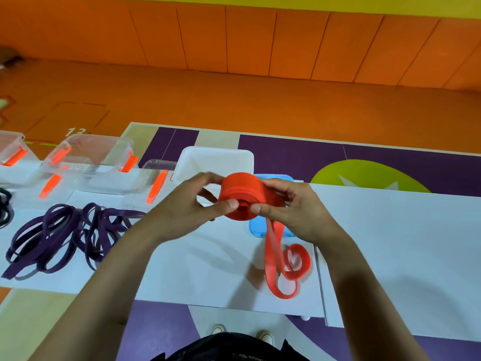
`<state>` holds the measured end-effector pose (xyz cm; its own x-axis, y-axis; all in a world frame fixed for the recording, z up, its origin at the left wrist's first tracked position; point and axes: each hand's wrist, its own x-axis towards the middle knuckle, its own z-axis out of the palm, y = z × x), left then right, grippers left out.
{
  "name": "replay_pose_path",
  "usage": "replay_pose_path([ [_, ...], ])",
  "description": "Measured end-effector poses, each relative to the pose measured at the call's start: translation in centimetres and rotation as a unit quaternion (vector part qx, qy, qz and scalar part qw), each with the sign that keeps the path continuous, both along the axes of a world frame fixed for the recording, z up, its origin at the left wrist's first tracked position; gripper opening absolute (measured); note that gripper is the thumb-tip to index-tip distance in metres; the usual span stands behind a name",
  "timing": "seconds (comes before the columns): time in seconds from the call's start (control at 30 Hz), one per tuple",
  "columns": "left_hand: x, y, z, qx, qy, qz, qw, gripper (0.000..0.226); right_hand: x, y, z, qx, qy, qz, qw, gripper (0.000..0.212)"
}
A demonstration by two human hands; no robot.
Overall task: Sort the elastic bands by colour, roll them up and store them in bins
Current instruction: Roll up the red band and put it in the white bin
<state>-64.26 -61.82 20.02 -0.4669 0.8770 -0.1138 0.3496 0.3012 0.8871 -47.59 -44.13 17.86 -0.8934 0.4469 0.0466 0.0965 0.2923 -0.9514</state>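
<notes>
Both hands pinch a rolled red band point(240, 195) above the white counter point(390, 243): the left hand point(192, 201) and right hand point(291, 207) each grip it, thumbs at its hollow core. Its loose tail point(283, 267) trails onto the counter. Purple bands point(67, 235) lie left, before clear bins point(88, 157).

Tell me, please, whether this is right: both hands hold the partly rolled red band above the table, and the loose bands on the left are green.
One slip: the head view shows purple loose bands, not green. The left hand and right hand do hold the red band above the table.
</notes>
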Motion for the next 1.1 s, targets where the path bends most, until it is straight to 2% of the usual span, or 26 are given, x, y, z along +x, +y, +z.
replay_pose_path([
  [0.1,-0.6,0.2,1.8,-0.001,0.034,-0.058,0.998,0.050,-0.2,-0.3,0.8,0.028,-0.025,0.021,0.999,0.047],
  [0.2,-0.7,0.5,2.9,0.002,0.054,-0.068,0.996,0.043,-0.4,-0.7,1.2,0.038,0.008,0.003,0.999,0.047],
  [0.3,-0.5,0.2,2.9,0.038,0.061,-0.051,0.996,0.044,-0.3,-0.2,1.4,0.044,-0.015,0.009,0.999,0.043],
  [0.4,-0.6,0.2,2.8,0.111,0.036,-0.019,0.993,0.044,0.1,0.5,1.2,0.038,-0.074,0.024,0.996,0.025],
  [0.5,-0.6,0.5,2.6,0.148,0.026,0.003,0.989,0.051,0.2,0.5,1.3,0.020,-0.061,0.016,0.998,0.023],
  [0.57,-0.5,0.7,2.5,0.158,0.017,0.020,0.987,0.055,-0.1,0.4,1.5,0.060,-0.048,-0.025,0.997,0.030],
  [0.63,-0.3,1.0,2.4,0.182,-0.007,0.033,0.983,0.047,-0.5,0.5,1.8,0.109,-0.033,-0.072,0.991,0.035],
  [0.73,-0.2,1.3,2.8,0.212,-0.038,0.047,0.975,0.038,-0.7,0.4,2.7,0.239,-0.005,-0.140,0.961,0.035],
  [0.8,-0.1,1.6,3.1,0.224,-0.058,0.049,0.972,0.036,-0.6,0.4,3.8,0.286,0.012,-0.164,0.944,0.037],
  [0.87,0.0,1.7,3.5,0.229,-0.062,0.053,0.970,0.037,-0.5,0.5,4.9,0.263,-0.001,-0.140,0.955,0.039],
  [0.97,0.1,1.6,3.5,0.221,-0.062,0.057,0.972,0.040,-0.2,0.7,5.7,0.129,-0.057,-0.057,0.988,0.037],
  [1.03,0.5,1.5,3.2,0.218,-0.077,0.062,0.971,0.040,0.1,0.6,5.4,0.077,-0.037,-0.033,0.996,0.031],
  [1.1,0.9,1.5,3.0,0.216,-0.093,0.071,0.969,0.039,0.3,0.4,5.0,0.070,-0.010,-0.034,0.997,0.026],
])
